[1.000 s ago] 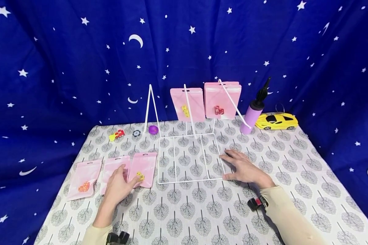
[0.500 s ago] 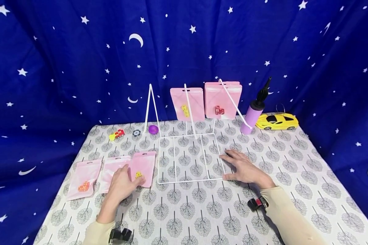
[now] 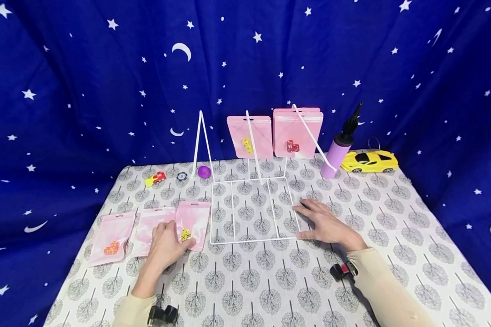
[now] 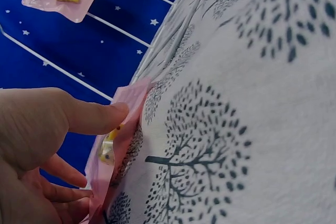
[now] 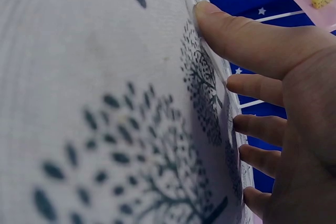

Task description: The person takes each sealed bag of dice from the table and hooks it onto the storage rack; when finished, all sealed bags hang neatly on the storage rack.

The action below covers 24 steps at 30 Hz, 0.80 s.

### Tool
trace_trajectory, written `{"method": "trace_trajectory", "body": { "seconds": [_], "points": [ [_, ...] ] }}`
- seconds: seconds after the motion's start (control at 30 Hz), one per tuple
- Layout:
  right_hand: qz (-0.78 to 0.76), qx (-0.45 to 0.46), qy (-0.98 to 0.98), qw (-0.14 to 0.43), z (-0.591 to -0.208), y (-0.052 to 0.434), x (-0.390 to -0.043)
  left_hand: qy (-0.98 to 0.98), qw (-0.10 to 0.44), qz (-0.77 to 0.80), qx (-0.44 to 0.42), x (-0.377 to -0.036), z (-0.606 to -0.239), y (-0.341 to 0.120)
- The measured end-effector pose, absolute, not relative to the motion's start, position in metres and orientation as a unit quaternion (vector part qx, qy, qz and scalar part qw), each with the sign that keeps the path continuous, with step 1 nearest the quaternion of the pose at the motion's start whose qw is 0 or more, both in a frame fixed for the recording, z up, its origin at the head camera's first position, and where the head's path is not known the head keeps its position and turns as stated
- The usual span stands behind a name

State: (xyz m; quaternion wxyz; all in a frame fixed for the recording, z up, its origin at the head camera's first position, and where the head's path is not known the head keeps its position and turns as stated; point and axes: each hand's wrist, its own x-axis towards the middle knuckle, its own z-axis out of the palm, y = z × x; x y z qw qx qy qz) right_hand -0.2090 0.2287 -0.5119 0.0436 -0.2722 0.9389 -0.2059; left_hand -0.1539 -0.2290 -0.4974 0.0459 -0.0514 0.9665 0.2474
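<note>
Head view: the left hand [image 3: 166,243] lay over the near left part of the rightmost pink zip bag [image 3: 194,215], which was on the worktop [image 3: 249,277] just left of the white wire rack [image 3: 232,212]. Yellow dice [image 3: 185,235] showed inside that bag.

Left wrist view added what the head view hid: thumb across the bag's face, fingertips at its edge, a gap between them. Whether the hand had a grip could not be told.

Right hand [image 3: 327,225]: fingers spread, holding nothing, beside the rack's right side; contact with the rod unclear. Right wrist view gave its palm side and all five digits.

Counts, mostly from the head view: three bags lay flat in a row, counting the left bag [image 3: 113,229] with orange dice [image 3: 112,248] and the middle bag [image 3: 145,231], partly covered by the left hand. At least three hung: one or more on the middle rod [image 3: 252,143], two or more on the right rod [image 3: 311,134]. Far left: one toy vehicle [image 3: 155,179], one gear-shaped piece [image 3: 182,176], one purple ball [image 3: 204,172]. Far right: one purple pump [image 3: 336,154], one yellow toy car [image 3: 370,161].
</note>
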Motion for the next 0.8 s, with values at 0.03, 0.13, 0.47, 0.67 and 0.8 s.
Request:
{"method": "trace_trajectory", "body": {
  "seconds": [0.03,0.13,0.47,0.67,0.8],
  "points": [
    [-0.206,-0.272,0.939,0.044,-0.5114,0.2285,-0.2092,0.967,0.042,0.246,-0.05,-0.1544,-0.4978,-0.2289],
    [-0.205,-0.269,0.94,0.047,-0.5105,0.228,-0.2094,0.967,0.044,0.247,-0.053,-0.1554,-0.4967,-0.2278],
    [-0.206,-0.269,0.94,0.047,-0.5131,0.2285,-0.2099,0.961,0.064,0.262,-0.068,-0.1581,-0.4962,-0.2266],
    [-0.205,-0.265,0.941,0.05,-0.5126,0.2283,-0.209,0.961,0.038,0.267,-0.066,-0.1583,-0.5018,-0.2274],
    [-0.207,-0.264,0.941,0.05,-0.5117,0.2285,-0.2087,0.957,0.026,0.283,-0.064,-0.1576,-0.5034,-0.2271]
  ]
}}
